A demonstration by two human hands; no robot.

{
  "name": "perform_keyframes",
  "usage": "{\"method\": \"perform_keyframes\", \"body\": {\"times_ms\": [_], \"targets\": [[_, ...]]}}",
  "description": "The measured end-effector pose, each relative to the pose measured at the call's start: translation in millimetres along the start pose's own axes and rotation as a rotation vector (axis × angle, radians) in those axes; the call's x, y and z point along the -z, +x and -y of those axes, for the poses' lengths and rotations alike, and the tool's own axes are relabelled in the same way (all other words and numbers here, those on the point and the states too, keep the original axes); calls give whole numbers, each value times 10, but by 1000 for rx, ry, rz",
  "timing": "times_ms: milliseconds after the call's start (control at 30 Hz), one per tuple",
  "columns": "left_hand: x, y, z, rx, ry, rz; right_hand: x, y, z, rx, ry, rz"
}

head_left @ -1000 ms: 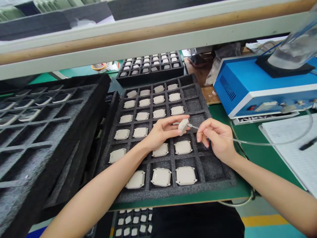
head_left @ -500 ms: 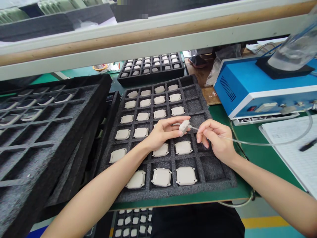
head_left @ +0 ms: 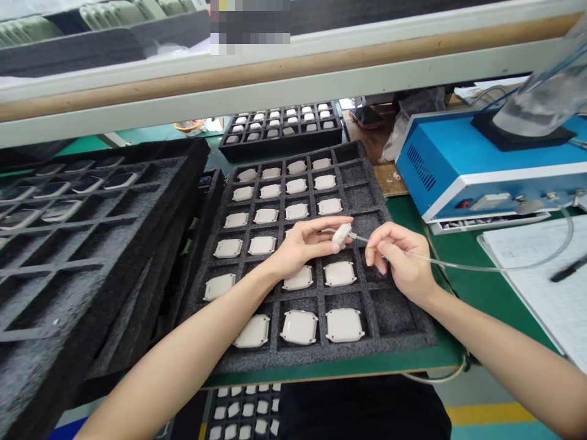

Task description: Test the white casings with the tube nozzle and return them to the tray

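Left hand: the left hand [head_left: 305,244] pinches a pale watch-like case [head_left: 342,236] between thumb and fingers.
Right hand: the right hand [head_left: 403,260] is closed on a thin clear tube [head_left: 498,267], near its tip; the two hands are apart, the case and tip between them.
Held case: above the middle of the near foam tray [head_left: 392,310], tilted on edge; the tube's pale tip appears to meet its right side.
Near tray: dark, gridded, on the green bench [head_left: 463,256], with more pale cases [head_left: 345,325] in its compartments; the left forearm hides part of its near left.
Left: stacked foam trays [head_left: 59,333], tilted, crowd close beside the near tray.
Far: another foam tray [head_left: 279,143], filled with small pale pieces, partly behind a shelf edge [head_left: 275,101] that cuts across the view.
Right: a blue machine [head_left: 440,156] with a clear container [head_left: 527,110] on top; the tube loops towards its front, over paper sheets [head_left: 527,241] and near a black pen [head_left: 568,270].
Below: a lower tray [head_left: 247,410] of pale pieces under the bench's near edge.
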State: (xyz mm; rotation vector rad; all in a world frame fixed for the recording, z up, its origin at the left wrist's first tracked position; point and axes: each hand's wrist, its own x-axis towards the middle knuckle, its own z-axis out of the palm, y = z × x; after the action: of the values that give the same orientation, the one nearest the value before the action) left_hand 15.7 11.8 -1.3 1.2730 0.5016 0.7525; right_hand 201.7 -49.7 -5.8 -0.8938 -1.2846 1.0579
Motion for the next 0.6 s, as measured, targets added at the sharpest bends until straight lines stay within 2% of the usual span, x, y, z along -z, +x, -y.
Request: {"method": "perform_keyframes", "body": {"times_ms": [600], "targets": [[34,-8,6,32,60,-19,-34,32,9,-40,42,-14]]}}
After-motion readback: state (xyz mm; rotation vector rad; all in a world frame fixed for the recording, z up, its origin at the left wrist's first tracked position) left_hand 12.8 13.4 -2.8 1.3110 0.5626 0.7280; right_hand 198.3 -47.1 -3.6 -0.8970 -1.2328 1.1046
